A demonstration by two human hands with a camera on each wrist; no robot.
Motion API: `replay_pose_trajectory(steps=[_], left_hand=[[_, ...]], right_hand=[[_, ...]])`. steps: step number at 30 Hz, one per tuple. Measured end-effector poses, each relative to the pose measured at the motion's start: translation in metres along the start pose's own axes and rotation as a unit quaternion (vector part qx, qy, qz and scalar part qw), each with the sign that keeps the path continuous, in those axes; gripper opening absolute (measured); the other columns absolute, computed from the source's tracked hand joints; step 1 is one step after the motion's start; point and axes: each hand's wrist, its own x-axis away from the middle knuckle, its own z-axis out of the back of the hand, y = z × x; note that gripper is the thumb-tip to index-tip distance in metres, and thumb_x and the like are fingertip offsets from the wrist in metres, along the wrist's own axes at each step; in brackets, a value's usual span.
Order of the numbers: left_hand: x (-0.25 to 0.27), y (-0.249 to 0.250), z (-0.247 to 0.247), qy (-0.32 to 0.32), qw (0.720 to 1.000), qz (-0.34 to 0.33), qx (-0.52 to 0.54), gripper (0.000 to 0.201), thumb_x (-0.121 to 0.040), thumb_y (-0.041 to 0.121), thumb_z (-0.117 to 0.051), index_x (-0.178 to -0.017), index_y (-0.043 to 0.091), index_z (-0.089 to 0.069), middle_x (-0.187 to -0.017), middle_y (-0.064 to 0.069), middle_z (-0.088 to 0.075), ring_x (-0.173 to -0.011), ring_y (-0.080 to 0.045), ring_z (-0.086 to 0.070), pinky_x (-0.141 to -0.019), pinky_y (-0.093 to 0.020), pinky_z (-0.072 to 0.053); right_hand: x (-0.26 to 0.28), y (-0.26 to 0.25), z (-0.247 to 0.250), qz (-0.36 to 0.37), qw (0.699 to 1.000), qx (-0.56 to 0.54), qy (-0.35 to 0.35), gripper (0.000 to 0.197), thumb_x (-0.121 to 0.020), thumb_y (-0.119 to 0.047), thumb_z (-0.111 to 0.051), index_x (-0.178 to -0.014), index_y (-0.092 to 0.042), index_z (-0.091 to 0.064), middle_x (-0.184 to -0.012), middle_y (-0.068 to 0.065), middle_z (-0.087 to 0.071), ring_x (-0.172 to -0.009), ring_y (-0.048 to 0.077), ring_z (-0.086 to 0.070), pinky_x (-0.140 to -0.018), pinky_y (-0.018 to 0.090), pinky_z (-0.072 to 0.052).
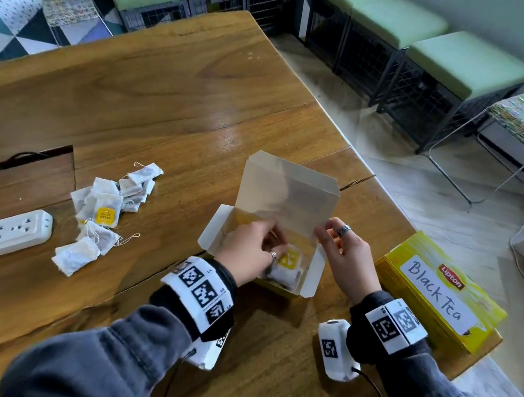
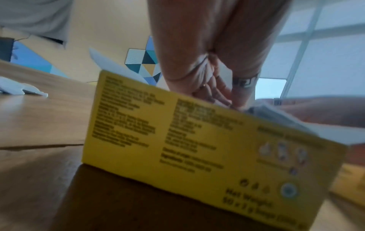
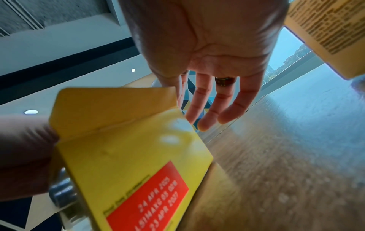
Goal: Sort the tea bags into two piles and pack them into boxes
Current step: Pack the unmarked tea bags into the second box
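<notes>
An open yellow tea box (image 1: 312, 278) stands at the table's near right, lid (image 1: 286, 194) raised. Tea bags (image 1: 289, 262), one with a yellow tag, lie inside it. My left hand (image 1: 268, 234) reaches into the box with fingers curled on those bags; in the left wrist view the box's printed wall (image 2: 197, 140) hides its fingertips. My right hand (image 1: 327, 233) pinches the lid's lower right corner with thumb and forefinger, the other fingers (image 3: 209, 112) straight beside the yellow side flap (image 3: 114, 109). A loose pile of tea bags (image 1: 105, 212) lies to the left.
A closed yellow box labelled Black Tea (image 1: 437, 292) lies at the right, close to the table edge. A white power strip (image 1: 4, 237) sits at the far left beside a cutout in the table (image 1: 21, 159). Green stools (image 1: 459, 60) stand beyond the table.
</notes>
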Motion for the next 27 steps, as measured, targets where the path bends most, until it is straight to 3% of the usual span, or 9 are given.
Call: replay_pose_trajectory(steps=[3, 7, 9, 11, 15, 18, 21, 24, 27], left_hand=[[-0.002, -0.006, -0.002, 0.004, 0.998, -0.016, -0.064, 0.028, -0.086, 0.012, -0.059, -0.108, 0.027, -0.054, -0.109, 0.006, -0.062, -0.099, -0.012, -0.059, -0.091, -0.036, -0.05], [0.012, -0.014, 0.032, 0.178, 0.979, -0.097, -0.023, 0.024, -0.086, 0.006, -0.059, -0.106, 0.017, -0.061, -0.099, 0.007, -0.057, -0.081, -0.003, -0.055, -0.072, -0.012, -0.048], [0.02, -0.037, 0.061, 0.284, 0.955, -0.072, -0.039, 0.019, -0.086, 0.005, -0.057, -0.101, 0.016, -0.062, -0.095, 0.003, -0.058, -0.077, -0.007, -0.055, -0.07, -0.021, -0.047], [0.027, -0.071, 0.093, 0.334, 0.938, 0.02, -0.092, 0.025, -0.085, 0.0, -0.051, -0.103, 0.014, -0.061, -0.098, -0.004, -0.061, -0.085, -0.018, -0.057, -0.078, -0.034, -0.048], [0.047, -0.134, 0.137, 0.138, 0.918, 0.274, -0.252, 0.046, -0.085, -0.001, -0.047, -0.129, 0.012, -0.045, -0.128, -0.019, -0.051, -0.12, -0.034, -0.045, -0.094, -0.039, -0.04], [0.059, -0.158, 0.145, 0.101, 0.914, 0.287, -0.269, 0.063, -0.081, -0.003, -0.045, -0.137, 0.025, -0.037, -0.134, -0.018, -0.043, -0.117, -0.033, -0.047, -0.09, -0.039, -0.045], [0.066, -0.169, 0.145, 0.104, 0.924, 0.282, -0.238, 0.071, -0.08, -0.001, -0.054, -0.138, 0.032, -0.031, -0.122, -0.019, -0.042, -0.089, -0.03, -0.054, -0.071, -0.034, -0.045], [0.072, -0.174, 0.145, 0.101, 0.93, 0.289, -0.205, 0.079, -0.076, 0.008, -0.069, -0.14, 0.028, -0.027, -0.116, -0.021, -0.048, -0.089, -0.03, -0.053, -0.074, -0.032, -0.041], [0.078, -0.17, 0.155, 0.127, 0.941, 0.283, -0.136, 0.068, -0.072, 0.012, -0.076, -0.128, 0.022, -0.038, -0.102, -0.011, -0.055, -0.089, -0.024, -0.053, -0.075, -0.03, -0.038]], right_hand=[[0.0, -0.001, 0.0, -0.004, 1.0, -0.006, 0.003, 0.008, -0.096, -0.025, -0.048, -0.091, -0.023, -0.053, -0.075, -0.012, -0.053, -0.066, 0.001, -0.048, -0.053, 0.003, -0.038], [-0.002, -0.001, -0.002, -0.003, 1.0, -0.006, 0.016, 0.01, -0.097, -0.023, -0.046, -0.091, -0.022, -0.054, -0.075, -0.012, -0.054, -0.068, 0.002, -0.048, -0.055, 0.003, -0.038], [-0.003, -0.002, -0.004, 0.002, 1.0, 0.007, 0.026, 0.01, -0.097, -0.022, -0.045, -0.091, -0.022, -0.052, -0.074, -0.012, -0.054, -0.066, 0.002, -0.048, -0.054, 0.006, -0.04], [-0.004, -0.003, -0.005, 0.006, 0.999, 0.023, 0.035, 0.009, -0.097, -0.022, -0.046, -0.09, -0.022, -0.052, -0.072, -0.012, -0.053, -0.064, 0.002, -0.048, -0.052, 0.009, -0.039], [-0.006, -0.005, -0.005, 0.001, 0.999, 0.035, 0.04, 0.008, -0.097, -0.021, -0.046, -0.09, -0.021, -0.051, -0.073, -0.006, -0.054, -0.064, 0.002, -0.048, -0.053, 0.015, -0.036], [-0.007, -0.007, -0.005, -0.01, 0.998, 0.041, 0.043, 0.008, -0.097, -0.021, -0.046, -0.092, -0.021, -0.052, -0.078, 0.0, -0.056, -0.065, 0.004, -0.048, -0.053, 0.014, -0.037], [-0.007, -0.009, -0.006, -0.018, 0.998, 0.046, 0.044, 0.007, -0.097, -0.021, -0.046, -0.093, -0.02, -0.052, -0.082, 0.002, -0.057, -0.067, 0.003, -0.048, -0.052, 0.009, -0.036], [-0.007, -0.01, -0.006, -0.02, 0.997, 0.052, 0.047, 0.008, -0.097, -0.021, -0.046, -0.093, -0.02, -0.052, -0.084, 0.004, -0.058, -0.068, 0.011, -0.049, -0.056, 0.014, -0.036], [-0.007, -0.009, -0.007, -0.028, 0.997, 0.048, 0.047, 0.007, -0.097, -0.021, -0.046, -0.093, -0.02, -0.053, -0.085, 0.006, -0.059, -0.072, 0.019, -0.05, -0.056, 0.017, -0.037]])
